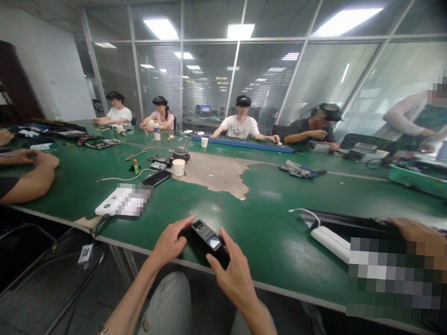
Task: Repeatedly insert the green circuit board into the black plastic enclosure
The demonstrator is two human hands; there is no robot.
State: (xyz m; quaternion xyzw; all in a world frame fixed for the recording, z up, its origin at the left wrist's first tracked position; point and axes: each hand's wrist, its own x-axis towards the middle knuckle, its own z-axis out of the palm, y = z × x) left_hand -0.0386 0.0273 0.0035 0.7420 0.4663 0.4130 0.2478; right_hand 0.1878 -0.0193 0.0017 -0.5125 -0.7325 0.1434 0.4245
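Observation:
A black handheld device (pixel 205 234) with a small lit screen is at the near edge of the green table, directly in front of me. It lies at a slant, screen side up. My left hand (pixel 170 241) touches its far left end, with the index finger along the corner and the thumb bent close by. Around the near right end curves my right hand (pixel 235 270), thumb on one side and fingers on the other. Part of the device's right end is hidden by the right hand. Whether the device rests on the tabletop or is slightly raised, I cannot tell.
On the green table (pixel 272 232) lie a phone (pixel 157 177), a white power bank (pixel 108 202), a paper cup (pixel 178 167), gloves (pixel 298 169) and a brown sheet (pixel 217 172). A white bar (pixel 329 242) is at right, near another person's hand (pixel 420 233). Several people sit around the table.

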